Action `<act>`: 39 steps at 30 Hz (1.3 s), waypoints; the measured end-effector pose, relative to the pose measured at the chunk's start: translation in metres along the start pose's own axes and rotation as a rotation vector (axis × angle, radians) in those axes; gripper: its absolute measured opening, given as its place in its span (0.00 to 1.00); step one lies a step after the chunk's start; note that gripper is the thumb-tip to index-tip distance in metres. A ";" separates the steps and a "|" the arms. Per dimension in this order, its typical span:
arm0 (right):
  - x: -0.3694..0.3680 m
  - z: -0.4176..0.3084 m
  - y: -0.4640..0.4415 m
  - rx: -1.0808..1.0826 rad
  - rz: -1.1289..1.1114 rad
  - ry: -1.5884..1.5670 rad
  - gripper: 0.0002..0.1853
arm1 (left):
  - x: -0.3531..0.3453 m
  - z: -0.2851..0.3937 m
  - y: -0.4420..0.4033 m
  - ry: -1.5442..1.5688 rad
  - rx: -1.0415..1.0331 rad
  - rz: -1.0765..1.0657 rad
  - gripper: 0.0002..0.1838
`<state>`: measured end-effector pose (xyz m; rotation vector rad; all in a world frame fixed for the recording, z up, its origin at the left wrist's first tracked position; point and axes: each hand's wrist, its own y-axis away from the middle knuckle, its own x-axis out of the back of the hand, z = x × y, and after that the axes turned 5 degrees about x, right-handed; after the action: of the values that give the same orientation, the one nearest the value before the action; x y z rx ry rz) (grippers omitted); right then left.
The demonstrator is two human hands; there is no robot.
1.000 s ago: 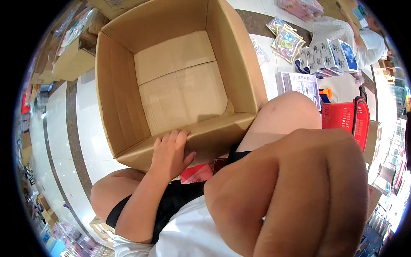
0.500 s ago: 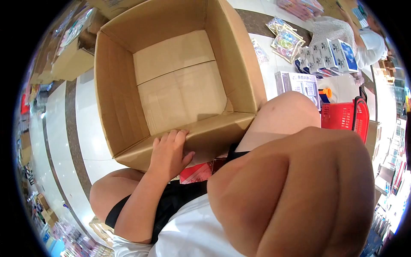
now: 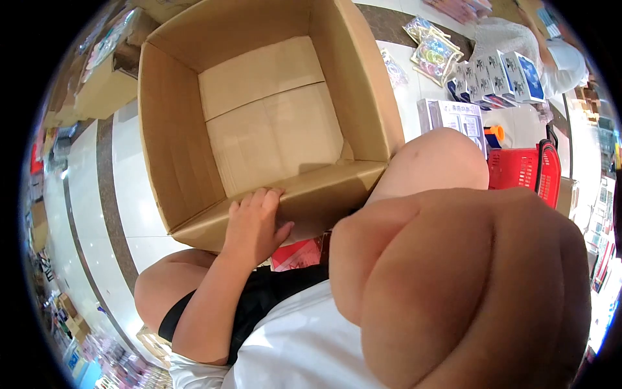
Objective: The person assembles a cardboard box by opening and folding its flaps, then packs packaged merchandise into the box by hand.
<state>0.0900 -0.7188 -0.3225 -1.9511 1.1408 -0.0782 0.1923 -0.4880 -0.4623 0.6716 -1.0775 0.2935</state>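
Observation:
A large brown cardboard box [image 3: 372,97] stands in front of me with its top open, its inner bottom and a seam across it showing. Between my knees, my left hand [image 3: 254,223] grips the box's near rim. Its fingers curl over the edge and its thumb lies on the outer side. Very close to the camera, my right hand [image 3: 466,285] fills the lower right of the view, held up away from the box. Only its creased palm side shows clearly; I cannot see its fingertips or whether it holds anything.
To the right are a red shopping basket [image 3: 515,174], a purple-white box [image 3: 461,123], a row of blue-white boxes [image 3: 495,76] and clear packets [image 3: 437,57]. A person in white [image 3: 564,68] is at upper right. Another carton [image 3: 107,87] stands at left on the tiled floor.
My right hand has shifted slightly right and looms larger near the camera. The box sits a little higher in view, with my left hand still on its rim.

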 end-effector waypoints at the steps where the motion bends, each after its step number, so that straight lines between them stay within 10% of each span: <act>1: 0.001 -0.001 -0.001 0.003 0.006 -0.001 0.07 | 0.004 0.001 0.001 0.032 -0.014 -0.008 0.33; 39: 0.002 0.005 -0.001 -0.018 0.011 -0.021 0.06 | -0.022 -0.012 -0.004 -0.020 -0.035 0.000 0.33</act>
<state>0.0938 -0.7173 -0.3258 -1.9564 1.1419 -0.0412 0.1928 -0.4812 -0.4865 0.6448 -1.0995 0.2675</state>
